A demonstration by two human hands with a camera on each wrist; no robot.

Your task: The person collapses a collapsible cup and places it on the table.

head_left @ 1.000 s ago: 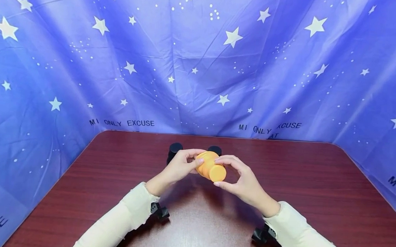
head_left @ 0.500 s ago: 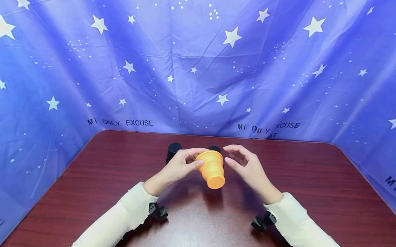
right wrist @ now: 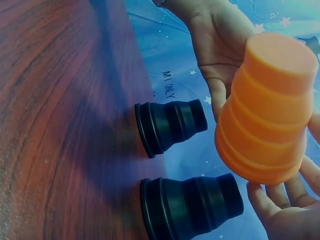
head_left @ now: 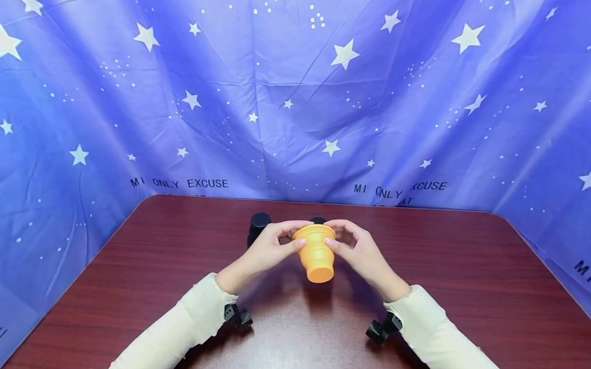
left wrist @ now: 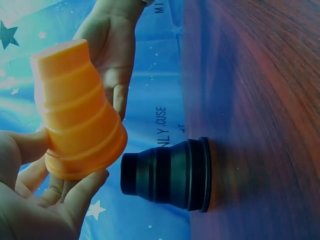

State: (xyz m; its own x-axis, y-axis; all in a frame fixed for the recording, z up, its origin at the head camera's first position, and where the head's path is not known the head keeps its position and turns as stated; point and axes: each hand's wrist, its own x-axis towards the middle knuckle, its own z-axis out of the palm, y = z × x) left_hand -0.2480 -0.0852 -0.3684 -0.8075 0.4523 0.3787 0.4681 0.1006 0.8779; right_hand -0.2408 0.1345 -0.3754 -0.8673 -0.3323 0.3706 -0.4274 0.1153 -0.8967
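An orange ribbed collapsible cup (head_left: 317, 252) is held above the table in the head view, its wide rim away from the person and its narrow base tilted toward them. My left hand (head_left: 267, 249) grips the rim on the left side, thumb on the ribbed wall. On the right side my right hand (head_left: 364, 258) holds the same rim between thumb and fingers. The right wrist view shows the cup's smooth base (right wrist: 282, 52). The cup's inside is hidden from every view.
Two black ribbed cups stand wide end down on the table (head_left: 446, 270) behind the hands: one at left (head_left: 260, 223), the other (head_left: 317, 220) mostly hidden behind the orange cup. A starry blue curtain (head_left: 288, 123) hangs beyond the table's far edge.
My right hand left the cup's base end, came away from it, then took hold of the rim's right side. The cup's base swung left and down; my left hand kept its grip.
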